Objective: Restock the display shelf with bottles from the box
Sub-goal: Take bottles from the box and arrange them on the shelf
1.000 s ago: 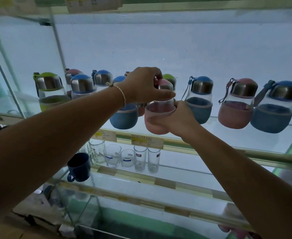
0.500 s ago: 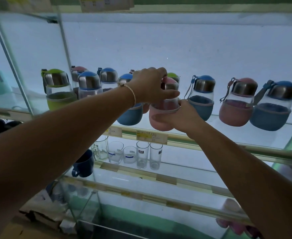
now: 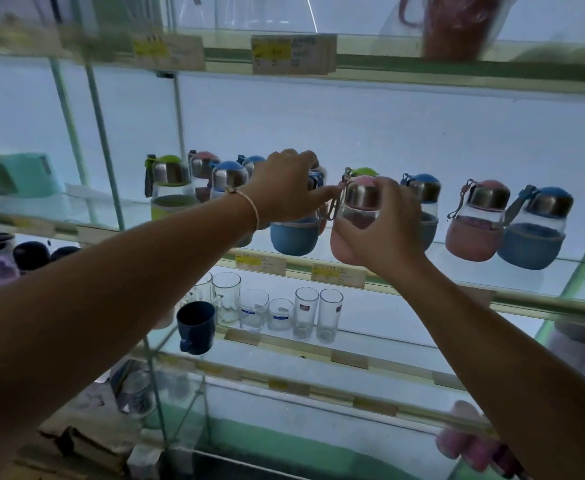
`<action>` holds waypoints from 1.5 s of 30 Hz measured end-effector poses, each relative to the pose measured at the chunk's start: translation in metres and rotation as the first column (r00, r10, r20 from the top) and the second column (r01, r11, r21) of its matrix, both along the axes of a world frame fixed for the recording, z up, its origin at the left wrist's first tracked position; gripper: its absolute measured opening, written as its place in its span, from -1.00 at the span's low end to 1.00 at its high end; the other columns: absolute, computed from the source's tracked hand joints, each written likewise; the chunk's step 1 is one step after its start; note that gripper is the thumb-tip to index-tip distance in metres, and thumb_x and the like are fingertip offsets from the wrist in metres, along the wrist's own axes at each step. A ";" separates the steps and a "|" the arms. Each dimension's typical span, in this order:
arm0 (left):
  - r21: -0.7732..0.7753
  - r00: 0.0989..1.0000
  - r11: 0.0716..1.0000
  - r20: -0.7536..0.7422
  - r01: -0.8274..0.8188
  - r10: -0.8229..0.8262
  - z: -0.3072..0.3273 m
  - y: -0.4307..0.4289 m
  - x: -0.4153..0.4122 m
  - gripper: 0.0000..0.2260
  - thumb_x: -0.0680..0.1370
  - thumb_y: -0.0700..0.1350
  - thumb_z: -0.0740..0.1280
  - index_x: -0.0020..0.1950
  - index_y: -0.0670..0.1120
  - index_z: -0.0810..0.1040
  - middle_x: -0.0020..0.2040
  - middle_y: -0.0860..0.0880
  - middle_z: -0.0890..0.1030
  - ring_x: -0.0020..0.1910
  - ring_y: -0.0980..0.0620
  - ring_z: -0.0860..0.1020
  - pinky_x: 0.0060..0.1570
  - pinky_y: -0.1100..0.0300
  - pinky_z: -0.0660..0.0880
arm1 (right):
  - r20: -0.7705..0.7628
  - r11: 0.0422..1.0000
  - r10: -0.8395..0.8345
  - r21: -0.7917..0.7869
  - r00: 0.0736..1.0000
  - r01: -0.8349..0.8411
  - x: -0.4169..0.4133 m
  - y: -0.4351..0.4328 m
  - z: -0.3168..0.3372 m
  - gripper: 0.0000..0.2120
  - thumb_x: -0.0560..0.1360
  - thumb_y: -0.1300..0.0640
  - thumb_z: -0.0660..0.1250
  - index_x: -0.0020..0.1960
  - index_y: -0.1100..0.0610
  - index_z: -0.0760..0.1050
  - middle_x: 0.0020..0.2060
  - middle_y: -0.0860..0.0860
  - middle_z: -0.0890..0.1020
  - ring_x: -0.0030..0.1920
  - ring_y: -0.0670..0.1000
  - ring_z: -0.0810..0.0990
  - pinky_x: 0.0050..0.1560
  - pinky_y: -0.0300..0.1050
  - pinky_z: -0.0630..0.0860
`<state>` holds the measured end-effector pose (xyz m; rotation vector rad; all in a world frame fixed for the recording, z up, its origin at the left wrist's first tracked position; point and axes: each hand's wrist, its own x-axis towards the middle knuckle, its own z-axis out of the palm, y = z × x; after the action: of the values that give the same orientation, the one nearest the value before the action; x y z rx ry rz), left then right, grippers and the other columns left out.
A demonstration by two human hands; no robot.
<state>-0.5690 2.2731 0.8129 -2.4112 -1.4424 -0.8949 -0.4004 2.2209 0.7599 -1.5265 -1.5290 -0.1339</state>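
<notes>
Pink bottle (image 3: 358, 206) is in the right hand (image 3: 393, 230), which wraps round its clear middle and its pink bottom part. The left hand (image 3: 284, 192) reaches in from the side, and its fingers point at the loop strap (image 3: 334, 206) by the shiny cap. I cannot tell if those fingers pinch the strap or only touch it.

The bottle is at the front of the glass shelf (image 3: 457, 289), in the gap between a blue bottle (image 3: 293, 237) and a blue-topped bottle (image 3: 422, 199). I cannot tell if its bottom sits on the glass yet.

It looks empty, so I think it is light. The clear part looks like glass, so a bump or a drop could break it. The metal cap looks smooth and slippy. The pink cover looks soft and less slippy, so that wide part is the best place to hold.

Farther back stands a green-topped bottle (image 3: 365, 172).
</notes>
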 end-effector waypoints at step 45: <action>-0.507 0.379 0.382 0.114 -0.773 0.918 -0.162 -0.245 -0.500 -0.56 0.60 0.20 0.22 0.29 -0.10 0.47 0.10 -0.08 0.59 -0.04 -0.04 0.55 -0.06 0.06 0.53 | 0.113 0.327 0.944 -0.459 0.311 -0.826 -0.545 -0.047 -0.129 -0.48 0.52 -0.07 0.37 0.39 0.13 0.38 0.29 0.09 0.47 0.31 0.13 0.44 0.21 0.02 0.43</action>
<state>-1.0693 2.0277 0.6507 -1.1507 -2.8329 -0.8192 -0.9450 2.1743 0.6313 -0.5943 -2.6357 0.5729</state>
